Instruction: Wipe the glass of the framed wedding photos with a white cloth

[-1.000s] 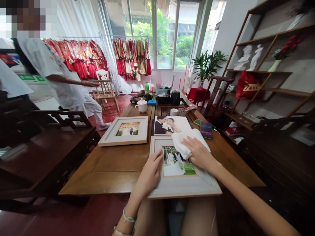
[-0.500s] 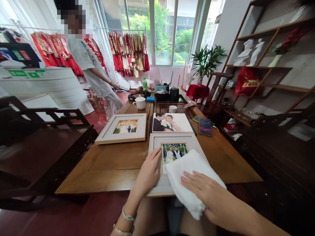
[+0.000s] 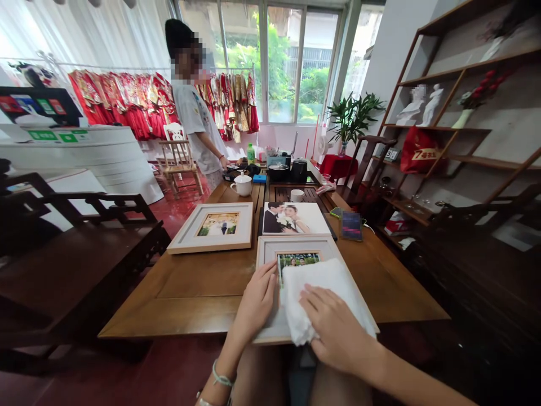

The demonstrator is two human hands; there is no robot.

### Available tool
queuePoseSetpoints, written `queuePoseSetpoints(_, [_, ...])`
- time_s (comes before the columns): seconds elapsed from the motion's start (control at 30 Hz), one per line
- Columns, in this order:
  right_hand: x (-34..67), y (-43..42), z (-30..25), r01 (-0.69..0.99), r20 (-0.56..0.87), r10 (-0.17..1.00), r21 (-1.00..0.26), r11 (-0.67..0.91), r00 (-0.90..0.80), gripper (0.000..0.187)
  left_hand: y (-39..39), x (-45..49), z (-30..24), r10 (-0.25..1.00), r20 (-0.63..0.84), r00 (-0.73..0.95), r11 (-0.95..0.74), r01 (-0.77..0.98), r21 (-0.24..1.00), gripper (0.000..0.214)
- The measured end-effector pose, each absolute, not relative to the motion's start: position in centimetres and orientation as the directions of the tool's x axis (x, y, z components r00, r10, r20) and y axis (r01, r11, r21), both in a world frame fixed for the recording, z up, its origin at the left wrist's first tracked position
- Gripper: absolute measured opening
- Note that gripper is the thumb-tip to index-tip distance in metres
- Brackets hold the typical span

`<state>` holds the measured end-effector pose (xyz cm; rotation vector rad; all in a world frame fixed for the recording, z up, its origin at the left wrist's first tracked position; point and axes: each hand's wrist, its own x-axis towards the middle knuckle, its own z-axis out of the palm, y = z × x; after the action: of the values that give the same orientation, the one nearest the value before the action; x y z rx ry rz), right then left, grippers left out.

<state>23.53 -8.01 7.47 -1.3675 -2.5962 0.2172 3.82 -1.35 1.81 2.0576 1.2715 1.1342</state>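
A light wood picture frame (image 3: 267, 243) with a grey-white mat lies on the near table edge, its front end jutting out over my lap. A folded white cloth (image 3: 333, 279) covers the lower right of its photo (image 3: 296, 258), of which the top and left edge show. Bent over the cloth, my right hand (image 3: 338, 327) presses it down on the frame, the thumb at the cloth's lower edge. My left hand (image 3: 256, 299) rests along the frame's left side with fingers stretched out flat.
A second framed photo (image 3: 186, 231) lies to the left, and a wedding photo panel (image 3: 310, 220) just beyond. Farther back stand a white teapot (image 3: 243, 186), a small cup (image 3: 296, 195) and a black kettle (image 3: 299, 169). A phone (image 3: 351, 226) is at right. Another person (image 3: 203, 129) stands at the back left.
My right hand and the cloth have slid left and up over the frame, hiding more of the photo. My left hand stays in place. The other person has moved right, and the view has shifted slightly.
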Motion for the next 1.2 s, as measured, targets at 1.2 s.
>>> queuePoseSetpoints(1.2, [25.8,-9.2,9.8,0.730,-0.067,0.770,-0.380,0.568,-0.634,0.078,-1.4,3.7,2.0,0.812,0.448,0.374,-0.578,0.620,0.530,0.043])
